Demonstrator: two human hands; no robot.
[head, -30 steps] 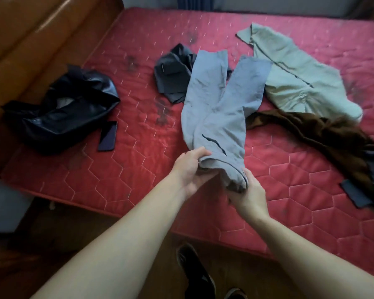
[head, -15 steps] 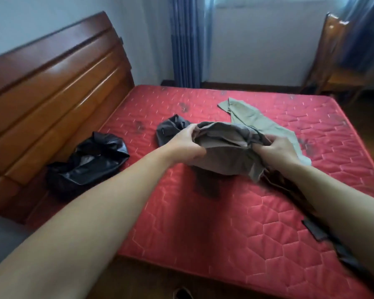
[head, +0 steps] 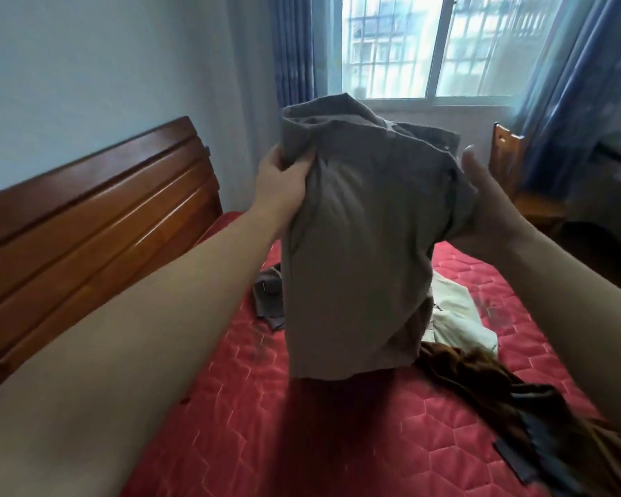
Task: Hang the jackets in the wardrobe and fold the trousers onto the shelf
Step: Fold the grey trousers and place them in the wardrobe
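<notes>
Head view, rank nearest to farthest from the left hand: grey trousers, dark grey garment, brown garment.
1. grey trousers: gripped by the left hand, held up centre.
2. dark grey garment: on the mattress, below that hand.
3. brown garment: on the mattress, lower right.

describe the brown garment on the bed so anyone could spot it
On the red mattress, look just lower right of the held-up grey trousers. The brown garment lies crumpled there, dark and rumpled, unlike the smooth pale green garment behind it.
</notes>
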